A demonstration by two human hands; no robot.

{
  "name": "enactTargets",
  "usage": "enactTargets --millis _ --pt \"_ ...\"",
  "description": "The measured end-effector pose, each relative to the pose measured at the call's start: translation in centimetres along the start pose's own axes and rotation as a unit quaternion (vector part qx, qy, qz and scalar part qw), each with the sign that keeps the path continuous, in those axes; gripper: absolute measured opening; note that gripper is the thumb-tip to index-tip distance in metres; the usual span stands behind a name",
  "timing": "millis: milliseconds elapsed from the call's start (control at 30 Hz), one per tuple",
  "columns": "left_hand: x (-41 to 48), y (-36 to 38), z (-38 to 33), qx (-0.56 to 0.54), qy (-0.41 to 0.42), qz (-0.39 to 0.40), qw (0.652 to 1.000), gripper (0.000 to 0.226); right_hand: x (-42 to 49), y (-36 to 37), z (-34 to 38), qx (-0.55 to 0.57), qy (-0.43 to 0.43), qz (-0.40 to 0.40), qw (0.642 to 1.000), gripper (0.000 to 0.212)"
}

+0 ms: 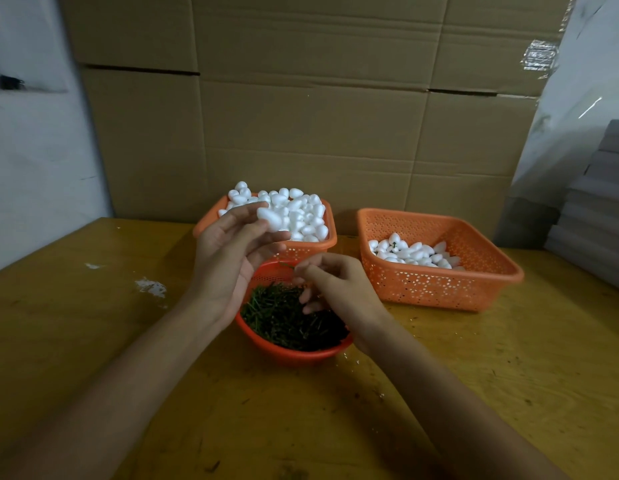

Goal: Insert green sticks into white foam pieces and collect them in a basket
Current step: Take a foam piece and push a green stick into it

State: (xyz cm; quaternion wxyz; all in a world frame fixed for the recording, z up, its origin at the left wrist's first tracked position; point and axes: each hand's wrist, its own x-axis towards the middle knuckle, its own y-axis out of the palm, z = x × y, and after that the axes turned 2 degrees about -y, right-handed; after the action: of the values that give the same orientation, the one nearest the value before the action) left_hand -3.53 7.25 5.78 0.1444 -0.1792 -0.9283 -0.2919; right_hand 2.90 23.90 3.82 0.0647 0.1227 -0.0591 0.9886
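On the yellow wooden table (93, 341), directly before us, stands a round red bowl (290, 356) filled with loose green sticks (287, 323). Our left hand (228, 251) is raised above the bowl's far-left edge. Its thumb and fingers curl lightly round one white foam piece (271, 218), held at the fingertips. Our right hand (335, 285) hovers over the bowl's right side. Its thumb and forefinger pinch a single green stick (286, 265), whose free end points left toward the left hand; the remaining fingers curl loosely downward. Stick and foam piece are apart.

Behind the bowl, the rear basket (301, 249), orange and perforated, is heaped with plain foam pieces (301, 209). Beside it on the right, with a gap between, the right-hand basket (439, 285), also orange, holds a shallow layer of foam pieces (412, 254); a green tip shows on at least one. Cardboard sheets (301, 98) stand behind both baskets. A white smear (150, 286) marks the table at left.
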Motion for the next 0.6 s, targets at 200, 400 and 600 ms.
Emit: enactTargets --millis 200,400,600 --pt "0.24 -0.66 0.53 0.03 -0.013 0.0 0.999 0.024 -0.19 -0.08 0.56 0.063 -0.004 -0.008 0.998 0.012" --pt "0.3 -0.83 0.68 0.029 -0.019 -0.007 0.999 0.023 -0.28 0.02 0.59 0.079 -0.011 -0.031 0.996 0.011" --pt "0.26 -0.85 0.69 0.036 -0.028 -0.023 0.999 0.017 -0.14 0.08 0.26 0.114 -0.031 -0.06 0.991 0.01"
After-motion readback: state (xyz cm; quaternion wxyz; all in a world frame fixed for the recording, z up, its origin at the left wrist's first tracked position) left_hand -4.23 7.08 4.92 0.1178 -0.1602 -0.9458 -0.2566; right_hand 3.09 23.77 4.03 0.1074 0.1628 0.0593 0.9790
